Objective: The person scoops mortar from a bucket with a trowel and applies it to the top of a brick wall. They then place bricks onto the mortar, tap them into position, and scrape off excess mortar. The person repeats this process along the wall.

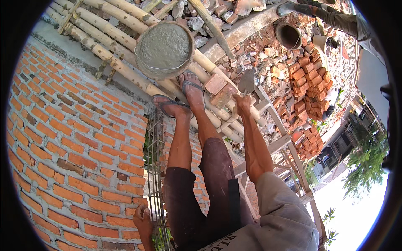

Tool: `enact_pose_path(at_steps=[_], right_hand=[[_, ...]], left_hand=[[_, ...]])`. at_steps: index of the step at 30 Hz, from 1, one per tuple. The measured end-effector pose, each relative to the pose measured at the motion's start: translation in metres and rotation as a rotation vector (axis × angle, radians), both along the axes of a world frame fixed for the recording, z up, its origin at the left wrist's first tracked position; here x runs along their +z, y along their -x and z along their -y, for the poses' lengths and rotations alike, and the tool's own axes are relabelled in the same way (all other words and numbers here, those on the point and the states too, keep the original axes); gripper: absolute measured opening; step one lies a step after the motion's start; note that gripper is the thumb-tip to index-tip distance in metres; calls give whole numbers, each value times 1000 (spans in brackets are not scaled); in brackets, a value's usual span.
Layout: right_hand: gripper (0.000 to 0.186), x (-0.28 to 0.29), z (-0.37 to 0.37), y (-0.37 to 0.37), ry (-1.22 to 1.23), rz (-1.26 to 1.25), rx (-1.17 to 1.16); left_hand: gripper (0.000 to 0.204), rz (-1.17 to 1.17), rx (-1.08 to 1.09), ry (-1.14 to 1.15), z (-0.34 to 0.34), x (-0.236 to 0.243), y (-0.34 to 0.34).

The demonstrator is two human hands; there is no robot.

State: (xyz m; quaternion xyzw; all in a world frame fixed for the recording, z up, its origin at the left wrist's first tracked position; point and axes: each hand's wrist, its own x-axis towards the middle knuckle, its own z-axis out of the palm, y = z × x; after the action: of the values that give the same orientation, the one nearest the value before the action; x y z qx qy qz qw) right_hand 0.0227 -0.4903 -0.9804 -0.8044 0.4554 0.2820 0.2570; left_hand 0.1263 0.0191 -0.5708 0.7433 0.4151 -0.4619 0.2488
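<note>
My right hand (243,103) is closed round the handle of a trowel (246,81), whose grey blade points away from me above the bamboo scaffold. Close to its left, two loose bricks (215,84) lie on the bamboo poles. Further left, a round bucket (163,51) full of wet grey mortar stands on the same poles, just beyond my sandalled feet. My left hand (143,219) hangs low beside the brick wall (83,167), near a column of steel reinforcing bars (155,167). Its fingers are curled, and whatever may be in them is hidden.
I stand on the bamboo poles (121,71), high above rubble (268,62). Stacked bricks (310,79) and a tipped bucket (288,35) lie below. A wooden frame (278,144) rises on my right. Another person's leg (335,19) shows at the upper right.
</note>
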Motion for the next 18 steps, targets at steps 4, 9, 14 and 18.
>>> enact_pose_path(at_steps=[4, 9, 14, 18], right_hand=[[15, -88, -1, 3, 751, 297, 672], [6, -119, 19, 21, 734, 237, 971], [16, -124, 24, 18, 559, 259, 916], [22, -125, 24, 10, 287, 239, 609]], left_hand=[[43, -5, -6, -74, 0, -16, -14], [44, -95, 30, -14, 5, -28, -1], [45, -129, 0, 26, 13, -34, 10], [33, -100, -153, -14, 13, -30, 3]])
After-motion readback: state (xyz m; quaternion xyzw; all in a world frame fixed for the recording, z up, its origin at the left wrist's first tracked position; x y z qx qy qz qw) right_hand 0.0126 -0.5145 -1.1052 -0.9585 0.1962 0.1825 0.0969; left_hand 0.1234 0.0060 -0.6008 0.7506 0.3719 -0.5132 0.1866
